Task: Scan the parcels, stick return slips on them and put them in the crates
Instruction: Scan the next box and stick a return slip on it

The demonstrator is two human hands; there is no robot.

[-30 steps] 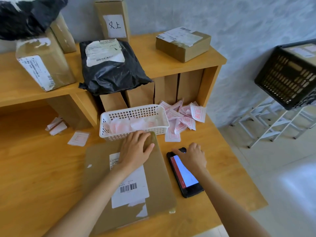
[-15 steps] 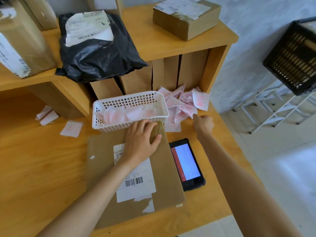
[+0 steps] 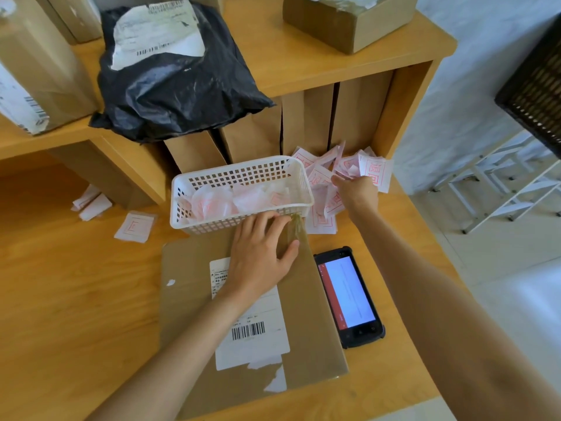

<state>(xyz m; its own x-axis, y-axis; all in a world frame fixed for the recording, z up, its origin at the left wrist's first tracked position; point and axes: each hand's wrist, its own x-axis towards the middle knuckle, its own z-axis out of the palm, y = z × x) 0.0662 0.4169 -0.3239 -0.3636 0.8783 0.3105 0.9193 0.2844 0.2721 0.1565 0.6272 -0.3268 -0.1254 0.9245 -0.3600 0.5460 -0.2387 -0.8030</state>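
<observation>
Both hands busy: left hand (image 3: 261,253) flat on parcel (image 3: 306,314); right hand's (image 3: 358,192) grip among slips (image 3: 375,171) unclear.

The red stamp on the return slip (image 3: 375,174) at the far right of the pile reads 退回, boxed in a red frame. The flat parcel (image 3: 252,323) at the table's near edge carries a white shipping label (image 3: 252,329) with a barcode; its small print is too fine to read.

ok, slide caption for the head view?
Left hand steadies flat parcel; right hand reaches into return slips beside scanner.
</observation>
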